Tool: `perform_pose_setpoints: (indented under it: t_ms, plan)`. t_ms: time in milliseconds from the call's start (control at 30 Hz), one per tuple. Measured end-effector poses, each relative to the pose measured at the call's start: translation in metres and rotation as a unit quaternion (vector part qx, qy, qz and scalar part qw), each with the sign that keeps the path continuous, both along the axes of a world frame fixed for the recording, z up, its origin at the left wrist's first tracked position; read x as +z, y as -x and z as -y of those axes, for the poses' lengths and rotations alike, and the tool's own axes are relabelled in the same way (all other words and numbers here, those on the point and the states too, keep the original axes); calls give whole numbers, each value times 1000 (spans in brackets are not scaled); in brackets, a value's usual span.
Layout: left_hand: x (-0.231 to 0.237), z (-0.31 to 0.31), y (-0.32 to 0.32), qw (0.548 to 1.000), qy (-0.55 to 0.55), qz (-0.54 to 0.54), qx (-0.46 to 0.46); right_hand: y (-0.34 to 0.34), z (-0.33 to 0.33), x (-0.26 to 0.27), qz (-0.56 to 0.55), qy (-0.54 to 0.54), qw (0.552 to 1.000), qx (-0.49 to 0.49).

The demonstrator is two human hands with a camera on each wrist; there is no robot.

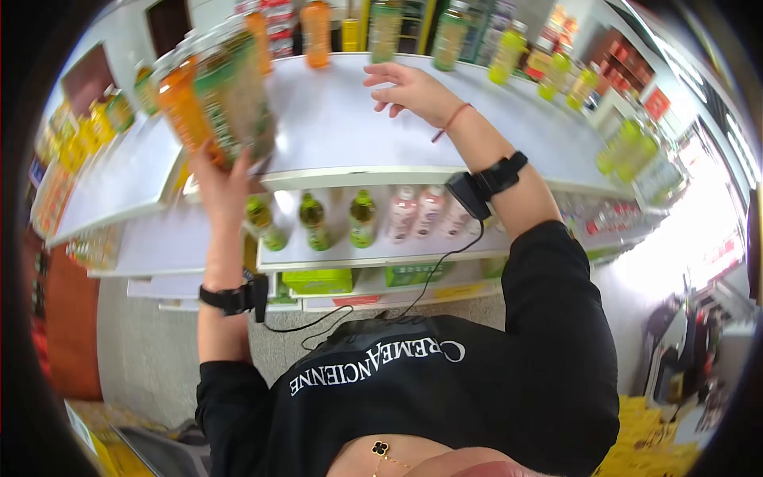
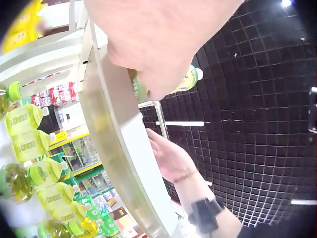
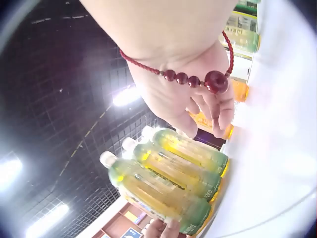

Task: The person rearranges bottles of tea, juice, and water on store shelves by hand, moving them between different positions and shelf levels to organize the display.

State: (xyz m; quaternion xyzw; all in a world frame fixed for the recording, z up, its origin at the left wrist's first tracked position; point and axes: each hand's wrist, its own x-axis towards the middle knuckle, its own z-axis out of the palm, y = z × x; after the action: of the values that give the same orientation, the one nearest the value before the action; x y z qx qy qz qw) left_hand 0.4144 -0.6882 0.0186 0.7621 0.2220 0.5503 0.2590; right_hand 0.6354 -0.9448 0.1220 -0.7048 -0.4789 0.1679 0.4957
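Observation:
On the left of the white top shelf, my left hand grips the nearest green-labelled drink bottle, thumb on one side and fingers on the other. An orange drink bottle is right beside that hand. From the right wrist side, three green-labelled bottles with white caps stand in a row, and left fingertips touch the nearest one. My right hand hovers over the shelf with relaxed, slightly bent fingers and holds nothing. In the left wrist view the left hand hides most of its bottle.
Along the shelf's back edge stand another orange bottle, green-labelled bottles and yellow-green bottles. The lower shelf carries green tea bottles and pink bottles. A cable hangs from the right wrist camera.

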Motion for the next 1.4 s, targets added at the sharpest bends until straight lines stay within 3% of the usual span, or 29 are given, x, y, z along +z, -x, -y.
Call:
perform_pose_setpoints:
  t_ms: [67, 167, 233, 300, 367, 467, 567, 600, 633, 667, 700, 733, 833, 933, 1067, 1133, 1233, 1333, 1367, 1400]
  plan:
    - [-1, 5, -2, 999, -33, -4, 34, -10, 77, -5, 20, -53, 997, -43]
    - [-12, -6, -8, 998, -40, 25, 33, -42, 209, -21, 26, -142, 965, -217]
    - [-12, -11, -8, 994, -63, -22, 85, -69, 304, -35, 81, -175, 899, -394]
    - [-17, -21, -6, 990, -50, -60, 118, -95, 390, -49, 210, -151, 782, -567]
    - [-19, -25, -8, 989, -73, -37, 125, -94, 440, -49, 229, -89, 738, -628]
    - [-20, -35, -10, 983, -70, -54, 160, -138, 491, -71, 245, -13, 729, -639]
    - [-29, -49, -21, 992, 25, -54, 108, -178, 513, -79, 248, 7, 760, -601]
    - [-37, -63, -20, 994, 50, -32, 95, -185, 513, -76, 196, -46, 804, -559]
    - [-17, -20, -21, 992, 76, -11, 97, -193, 518, -77, 138, -94, 845, -508]
    - [2, 12, -21, 985, 87, -57, 139, -223, 538, -81, 116, -61, 889, -439]
    - [19, 42, -20, 971, 93, -106, 191, -215, 538, -74, 47, -110, 924, -363]
    - [12, 32, -19, 982, 65, -84, 153, -219, 538, -74, -23, -166, 932, -322]
    - [25, 54, -13, 982, 98, -85, 137, -220, 548, -59, -90, -92, 934, -333]
    - [21, 50, -8, 972, 50, -128, 191, -230, 544, -55, -97, -57, 932, -345]
    - [1, 23, -12, 977, 45, -116, 175, -224, 507, -53, 29, -36, 924, -380]
    - [2, 26, -10, 975, 19, -130, 179, -219, 476, -55, 66, -6, 925, -375]
    - [8, 38, -9, 975, 45, -127, 175, -156, 371, -46, 135, -107, 948, -269]
    - [8, 37, -8, 975, 27, -133, 177, -69, 265, -16, 32, -25, 976, -214]
    - [8, 37, -7, 975, 32, -138, 170, -67, 233, -25, 54, -70, 987, -137]
    - [10, 39, -6, 976, 26, -134, 170, -49, 196, -26, 61, -65, 986, -141]
